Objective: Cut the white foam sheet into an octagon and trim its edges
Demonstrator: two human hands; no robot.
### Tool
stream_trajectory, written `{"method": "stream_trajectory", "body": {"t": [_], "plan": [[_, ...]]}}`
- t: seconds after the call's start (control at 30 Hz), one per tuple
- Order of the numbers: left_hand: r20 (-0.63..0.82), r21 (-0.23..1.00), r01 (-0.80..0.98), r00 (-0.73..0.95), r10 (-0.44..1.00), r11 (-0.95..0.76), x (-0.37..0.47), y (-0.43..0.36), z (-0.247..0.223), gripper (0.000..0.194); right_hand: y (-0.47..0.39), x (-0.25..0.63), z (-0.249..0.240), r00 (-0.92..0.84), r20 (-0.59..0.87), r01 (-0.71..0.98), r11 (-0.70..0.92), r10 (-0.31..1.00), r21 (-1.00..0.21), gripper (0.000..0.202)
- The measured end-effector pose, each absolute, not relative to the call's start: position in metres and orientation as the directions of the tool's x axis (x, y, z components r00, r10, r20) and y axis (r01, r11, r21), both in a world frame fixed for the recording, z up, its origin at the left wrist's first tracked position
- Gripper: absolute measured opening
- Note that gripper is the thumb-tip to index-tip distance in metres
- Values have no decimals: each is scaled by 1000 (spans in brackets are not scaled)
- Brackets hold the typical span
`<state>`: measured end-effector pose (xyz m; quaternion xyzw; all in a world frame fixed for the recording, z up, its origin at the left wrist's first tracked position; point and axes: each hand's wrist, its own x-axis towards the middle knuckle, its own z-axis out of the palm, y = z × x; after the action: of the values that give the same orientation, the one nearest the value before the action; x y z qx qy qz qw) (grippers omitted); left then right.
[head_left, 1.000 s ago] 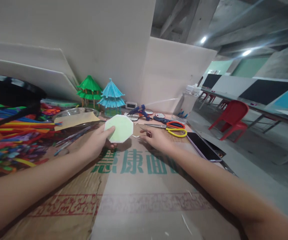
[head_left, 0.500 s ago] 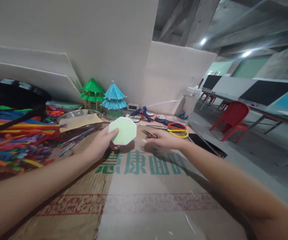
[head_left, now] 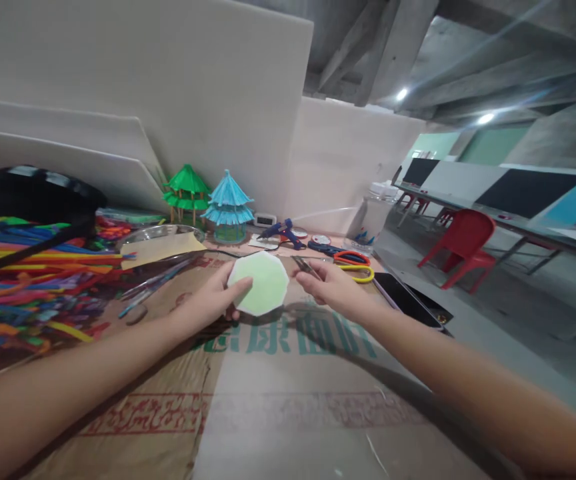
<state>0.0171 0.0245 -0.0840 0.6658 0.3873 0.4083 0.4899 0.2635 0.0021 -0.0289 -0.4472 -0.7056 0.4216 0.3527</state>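
Observation:
Between the thumb and fingers of my left hand is a pale green octagonal piece with a white edge, raised over the table covering. To its right, my right hand grips a small metal tool, whose tips point up and left; its exact kind is hard to make out. The tool and the octagon are apart. Behind the hands stand a blue model pavilion and a green one.
Colourful pipe cleaners fill the left side. A glue gun, orange-and-yellow-handled scissors, a phone and a clear container lie or stand beyond and right. Red chair beyond the table.
The octagon and my left hand have shifted right and slightly down in the view. My right hand has turned a little, with the tool still in it. The camera view has tilted up slightly.

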Motion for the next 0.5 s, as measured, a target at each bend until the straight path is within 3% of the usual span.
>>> {"method": "stream_trajectory", "body": {"t": [0.2,0.37,0.5], "plan": [[180,949,184,347,920,-255,19,25,-82,59,13,239,-69,-218,92,162,129,972,-978,41],[211,940,201,297,931,-277,15,33,-82,56,3,235,-77,-248,17,104,44,969,-994,42],[194,939,203,357,914,-279,14,34,-85,56,1,234,-78,-277,55,79,80,959,-994,46]]}}
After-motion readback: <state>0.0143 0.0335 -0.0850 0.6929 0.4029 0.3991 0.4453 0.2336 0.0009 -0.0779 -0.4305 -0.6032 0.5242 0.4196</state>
